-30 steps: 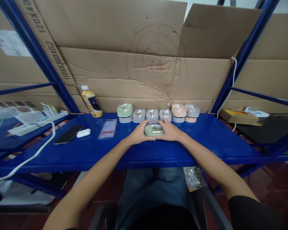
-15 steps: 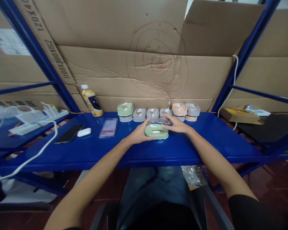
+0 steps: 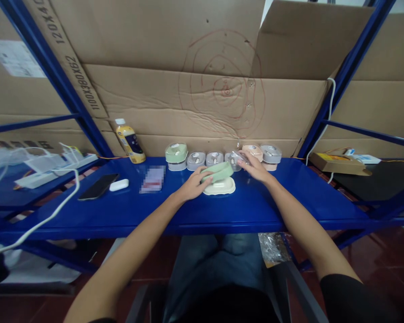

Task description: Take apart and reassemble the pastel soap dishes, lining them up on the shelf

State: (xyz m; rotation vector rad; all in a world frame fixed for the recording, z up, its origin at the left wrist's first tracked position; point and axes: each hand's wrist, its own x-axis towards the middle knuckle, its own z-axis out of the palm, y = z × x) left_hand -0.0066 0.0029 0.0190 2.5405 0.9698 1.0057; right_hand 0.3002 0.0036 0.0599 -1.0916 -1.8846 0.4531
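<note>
My left hand (image 3: 191,187) grips a pale green plastic lid (image 3: 218,172), tilted up and off its cream oval base (image 3: 219,186). That base rests on the blue steel shelf (image 3: 256,211), just below the lid and close to my left fingers. My right hand (image 3: 256,168) is raised toward the back of the shelf, pinching a piece of clear plastic film (image 3: 239,157) in its fingertips. The film overlaps the boxes behind it. The inside of the base is hidden by the lid.
Several small lidded boxes (image 3: 195,160) stand in a row along the back of the shelf. To the left lie a yellow bottle (image 3: 129,143), a black phone (image 3: 97,186), a white earbud case (image 3: 119,185), a blurred card (image 3: 152,178) and a power strip (image 3: 54,163).
The green lid has separated from the cream base and tilts up in my left hand. My right hand has moved back and to the right, carrying the clear film away.
</note>
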